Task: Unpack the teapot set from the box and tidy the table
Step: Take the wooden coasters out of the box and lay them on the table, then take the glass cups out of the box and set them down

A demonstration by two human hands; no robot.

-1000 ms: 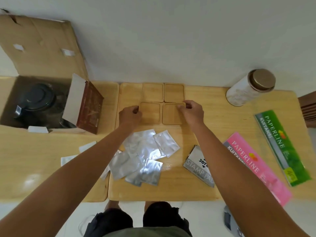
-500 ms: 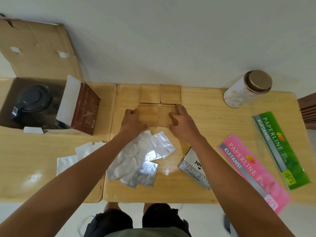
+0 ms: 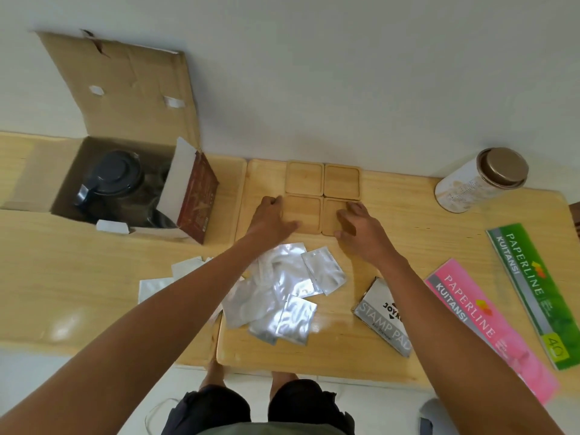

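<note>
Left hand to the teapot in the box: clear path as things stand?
Probably yes. The cardboard box is open on top, the dark teapot sits exposed, and the left hand is empty. The brown carton stands between them, so it must reach over.

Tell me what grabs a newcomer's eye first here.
Both hands, left hand and right hand, rest on four wooden coasters squared up at the table's far edge. Shiny foil packets lie scattered nearer. Far left, a dark teapot sits in the open box.
</note>
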